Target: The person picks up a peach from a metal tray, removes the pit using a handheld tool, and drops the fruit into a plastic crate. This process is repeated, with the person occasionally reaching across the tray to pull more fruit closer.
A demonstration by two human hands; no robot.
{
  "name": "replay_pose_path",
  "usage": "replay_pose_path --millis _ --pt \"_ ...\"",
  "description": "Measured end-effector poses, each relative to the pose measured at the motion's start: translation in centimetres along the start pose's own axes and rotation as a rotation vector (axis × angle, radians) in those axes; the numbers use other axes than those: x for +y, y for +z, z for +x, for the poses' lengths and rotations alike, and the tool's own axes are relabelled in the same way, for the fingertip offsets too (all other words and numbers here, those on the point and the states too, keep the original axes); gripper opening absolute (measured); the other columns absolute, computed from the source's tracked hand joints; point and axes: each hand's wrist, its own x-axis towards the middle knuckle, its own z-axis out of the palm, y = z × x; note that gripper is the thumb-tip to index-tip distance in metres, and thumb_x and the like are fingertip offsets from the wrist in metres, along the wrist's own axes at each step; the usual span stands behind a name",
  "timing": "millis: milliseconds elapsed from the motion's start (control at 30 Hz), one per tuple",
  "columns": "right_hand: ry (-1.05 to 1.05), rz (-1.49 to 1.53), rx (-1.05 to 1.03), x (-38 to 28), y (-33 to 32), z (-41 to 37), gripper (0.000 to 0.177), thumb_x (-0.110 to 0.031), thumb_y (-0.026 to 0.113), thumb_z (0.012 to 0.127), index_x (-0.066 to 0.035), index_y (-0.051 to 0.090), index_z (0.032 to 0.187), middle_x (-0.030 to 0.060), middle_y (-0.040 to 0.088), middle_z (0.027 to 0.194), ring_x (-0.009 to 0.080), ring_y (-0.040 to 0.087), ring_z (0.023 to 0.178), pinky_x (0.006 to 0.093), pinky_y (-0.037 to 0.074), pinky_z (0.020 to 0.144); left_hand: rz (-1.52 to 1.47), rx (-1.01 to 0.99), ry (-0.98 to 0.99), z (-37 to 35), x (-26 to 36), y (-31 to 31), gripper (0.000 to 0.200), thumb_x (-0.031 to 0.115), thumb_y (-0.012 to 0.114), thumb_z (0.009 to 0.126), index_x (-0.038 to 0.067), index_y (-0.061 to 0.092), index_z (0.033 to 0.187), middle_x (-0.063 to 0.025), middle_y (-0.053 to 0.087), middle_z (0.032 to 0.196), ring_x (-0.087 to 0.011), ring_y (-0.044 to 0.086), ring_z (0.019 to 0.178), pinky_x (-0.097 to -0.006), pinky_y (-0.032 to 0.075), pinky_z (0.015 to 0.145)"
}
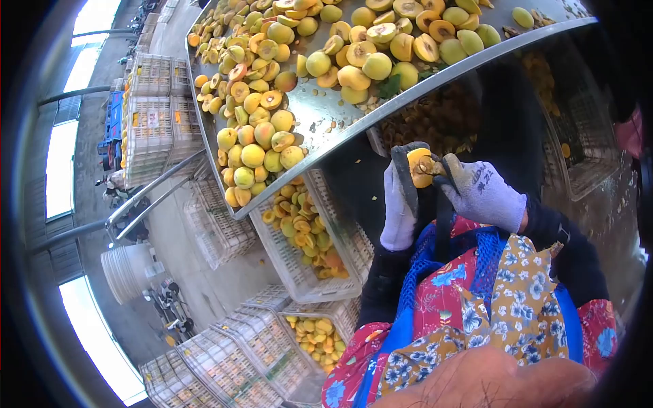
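In the head view, my left hand (400, 200), in a pale glove with a dark palm, is closed around a halved peach (417, 178) with its cut orange face turned to the right. My right hand (484, 194), gloved in lavender with dark writing on the back, is closed on a small pitting tool (430, 165) whose curved end is at the centre of the cut face. Its handle is hidden in my fingers. Both hands are close together in front of my chest, below the edge of a metal table (320, 112) heaped with whole and halved peaches (253, 156).
A plastic crate (280, 264) of peach halves stands under the table's left corner. Another crate (340, 309) of fruit is below it, beside stacked crates (224, 353). White buckets (126, 273) are on the floor at left, and crate stacks (151, 136) stand behind.
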Motion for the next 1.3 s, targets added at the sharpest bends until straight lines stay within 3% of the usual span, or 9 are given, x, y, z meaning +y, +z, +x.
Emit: replay_pose_path --millis 233,433,533,633,700,767,867,1133,1300 --pt "0.167 0.217 -0.140 -0.5 0.2 -0.5 0.032 -0.020 0.057 0.096 0.005 0.050 0.114 0.0251 0.063 0.077 0.0441 0.062 0.070 0.0481 0.048 0.060 -0.288 0.113 -0.130 -0.5 -2.7 0.2 0.042 0.035 0.038 0.108 0.001 0.062 0.110 -0.0085 0.067 0.095 -0.0153 0.065 0.086 -0.0270 0.052 0.080" --pt "0.109 0.302 -0.117 0.6 0.7 -0.8 0.031 -0.024 0.053 0.097 0.006 0.051 0.108 0.0300 0.064 0.088 0.0459 0.064 0.085 0.0505 0.049 0.069 0.496 0.293 0.069 -1.1 -1.0 2.3 0.027 0.021 0.044 0.106 0.001 0.061 0.106 -0.0164 0.068 0.085 -0.0275 0.069 0.078 -0.0366 0.053 0.070" --pt "0.248 0.252 -0.232 0.7 0.8 -0.7 0.029 -0.024 0.052 0.099 0.004 0.053 0.105 0.0271 0.065 0.088 0.0389 0.066 0.083 0.0454 0.050 0.069 0.483 0.242 -0.017 -1.1 -1.6 2.1 0.024 0.019 0.046 0.104 0.000 0.062 0.104 -0.0173 0.069 0.087 -0.0291 0.068 0.078 -0.0370 0.052 0.070" --pt "0.300 0.602 -0.219 0.6 0.3 -0.7 0.026 -0.024 0.052 0.100 0.002 0.056 0.102 0.0173 0.066 0.082 0.0257 0.066 0.075 0.0386 0.050 0.066 0.439 0.278 0.015 -1.3 -1.7 2.2 0.026 0.019 0.046 0.104 -0.001 0.062 0.103 -0.0167 0.069 0.090 -0.0250 0.069 0.081 -0.0351 0.053 0.072" --pt "0.541 1.066 -0.372 0.3 -1.0 -0.4 0.024 -0.025 0.053 0.101 -0.001 0.059 0.100 0.0069 0.063 0.077 0.0146 0.060 0.069 0.0337 0.048 0.062 0.454 0.305 0.130 -1.6 -1.7 2.2 0.026 0.020 0.047 0.104 -0.002 0.062 0.103 -0.0173 0.070 0.090 -0.0249 0.069 0.080 -0.0351 0.053 0.072" --pt "0.204 0.725 -0.123 1.9 1.6 -0.8 0.023 -0.022 0.055 0.099 0.000 0.056 0.102 0.0118 0.064 0.072 0.0229 0.062 0.061 0.0382 0.048 0.057 0.403 0.284 0.109 -1.1 -1.7 1.9 0.029 0.021 0.045 0.106 -0.002 0.062 0.102 -0.0147 0.069 0.089 -0.0220 0.067 0.079 -0.0339 0.052 0.072" --pt "0.037 0.214 0.000 1.5 1.9 -1.0 0.027 -0.020 0.058 0.096 0.004 0.053 0.108 0.0191 0.063 0.069 0.0350 0.064 0.060 0.0448 0.047 0.054 0.127 0.223 -0.020 -0.4 -3.6 0.9 0.035 0.024 0.040 0.108 -0.002 0.063 0.102 -0.0113 0.068 0.087 -0.0182 0.064 0.078 -0.0317 0.051 0.073" --pt "0.048 0.100 -0.034 0.5 1.3 -1.3 0.040 -0.024 0.060 0.094 0.011 0.050 0.111 0.0231 0.063 0.070 0.0406 0.063 0.065 0.0476 0.048 0.056 -0.254 0.192 -0.178 -1.0 -4.1 0.1 0.043 0.035 0.038 0.108 0.001 0.063 0.107 -0.0070 0.066 0.093 -0.0131 0.063 0.083 -0.0256 0.052 0.077" --pt "0.165 0.151 -0.151 -0.6 0.6 -0.8 0.038 -0.026 0.059 0.095 0.009 0.051 0.107 0.0250 0.064 0.074 0.0415 0.065 0.069 0.0486 0.049 0.060 -0.007 0.242 -0.096 -1.3 -4.3 0.7 0.035 0.025 0.037 0.108 0.001 0.063 0.107 -0.0093 0.067 0.092 -0.0164 0.065 0.083 -0.0281 0.052 0.076"
